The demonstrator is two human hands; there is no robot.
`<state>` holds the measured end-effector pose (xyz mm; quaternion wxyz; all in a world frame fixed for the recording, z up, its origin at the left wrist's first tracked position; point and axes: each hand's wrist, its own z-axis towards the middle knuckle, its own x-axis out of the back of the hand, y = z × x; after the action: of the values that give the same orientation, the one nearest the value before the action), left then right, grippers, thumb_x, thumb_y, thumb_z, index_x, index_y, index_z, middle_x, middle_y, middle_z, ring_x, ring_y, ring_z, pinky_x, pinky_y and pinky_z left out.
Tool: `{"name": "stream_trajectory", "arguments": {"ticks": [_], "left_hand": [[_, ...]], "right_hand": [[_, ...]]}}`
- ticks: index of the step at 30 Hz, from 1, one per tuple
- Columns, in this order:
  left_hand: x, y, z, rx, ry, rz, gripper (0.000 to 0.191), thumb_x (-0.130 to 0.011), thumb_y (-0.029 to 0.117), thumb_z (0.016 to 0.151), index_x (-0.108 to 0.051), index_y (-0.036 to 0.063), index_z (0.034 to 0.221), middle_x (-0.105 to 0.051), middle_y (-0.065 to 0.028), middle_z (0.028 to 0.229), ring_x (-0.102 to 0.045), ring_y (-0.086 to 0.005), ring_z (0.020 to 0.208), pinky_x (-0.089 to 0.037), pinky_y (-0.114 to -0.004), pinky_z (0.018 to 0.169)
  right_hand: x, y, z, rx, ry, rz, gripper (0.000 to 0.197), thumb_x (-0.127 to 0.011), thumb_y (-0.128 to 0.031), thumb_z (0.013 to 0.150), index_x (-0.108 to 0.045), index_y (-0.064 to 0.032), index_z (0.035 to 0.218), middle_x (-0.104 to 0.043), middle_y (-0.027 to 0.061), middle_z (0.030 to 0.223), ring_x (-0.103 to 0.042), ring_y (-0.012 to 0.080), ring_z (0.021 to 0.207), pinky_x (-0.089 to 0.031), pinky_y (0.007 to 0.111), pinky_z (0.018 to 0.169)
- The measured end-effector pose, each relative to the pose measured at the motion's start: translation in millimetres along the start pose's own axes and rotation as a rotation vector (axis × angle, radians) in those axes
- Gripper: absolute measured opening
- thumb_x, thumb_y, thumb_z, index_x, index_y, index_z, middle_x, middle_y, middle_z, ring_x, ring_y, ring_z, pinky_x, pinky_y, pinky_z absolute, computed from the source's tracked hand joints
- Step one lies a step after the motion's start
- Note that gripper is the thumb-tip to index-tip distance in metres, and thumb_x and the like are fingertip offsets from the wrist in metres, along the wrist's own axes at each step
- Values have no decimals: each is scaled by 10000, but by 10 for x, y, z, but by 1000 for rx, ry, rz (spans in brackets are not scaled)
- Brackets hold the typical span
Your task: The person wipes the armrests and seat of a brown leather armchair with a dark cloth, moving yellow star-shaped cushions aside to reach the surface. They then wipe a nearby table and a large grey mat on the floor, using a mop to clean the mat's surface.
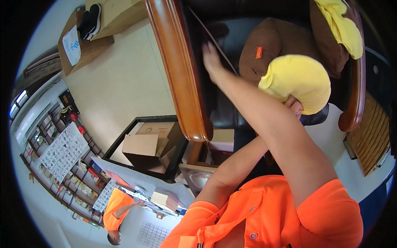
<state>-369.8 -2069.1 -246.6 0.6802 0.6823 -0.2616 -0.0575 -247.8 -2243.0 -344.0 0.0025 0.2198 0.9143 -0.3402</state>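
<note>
My left hand grips the lower edge of a rounded yellow cushion, its fingers partly hidden by the cloth. Crossing over it, my right arm reaches to the left. My right hand, blurred, is empty beside the inner side of a wooden armrest. Both hands are over a dark leather armchair. Behind the yellow cushion lies a brown cushion with a small red tag. Another brown cushion, with yellow cloth on it, leans at the right armrest.
Left of the chair, a black-framed table holds an open cardboard box. Black shoes rest on cardboard at the upper left. A person in an orange shirt is by a desk at the lower left. A slatted wooden piece stands at right.
</note>
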Motion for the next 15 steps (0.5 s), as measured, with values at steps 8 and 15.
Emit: {"name": "stream_trajectory", "arguments": {"ticks": [8, 15], "left_hand": [[-42, -46, -302, 120, 55, -88, 250, -663, -36, 692, -517, 53, 875, -508, -125, 883, -592, -344, 745, -482, -394, 620], [134, -393, -393, 662, -211, -921, 466, -631, 156, 909, -450, 16, 1315, -485, -101, 1333, -489, -220, 1199, -412, -354, 992]], "right_hand": [[44, 369, -1323, -274, 40, -136, 583, -349, -360, 990, -268, -45, 1474, -172, 186, 1557, -169, 316, 1439, -173, 389, 1169], [-174, -1464, 476, 395, -3, -86, 451, -374, -315, 961, -452, 8, 1266, -385, 238, 1396, -325, 399, 1305, -275, 481, 1084]]}}
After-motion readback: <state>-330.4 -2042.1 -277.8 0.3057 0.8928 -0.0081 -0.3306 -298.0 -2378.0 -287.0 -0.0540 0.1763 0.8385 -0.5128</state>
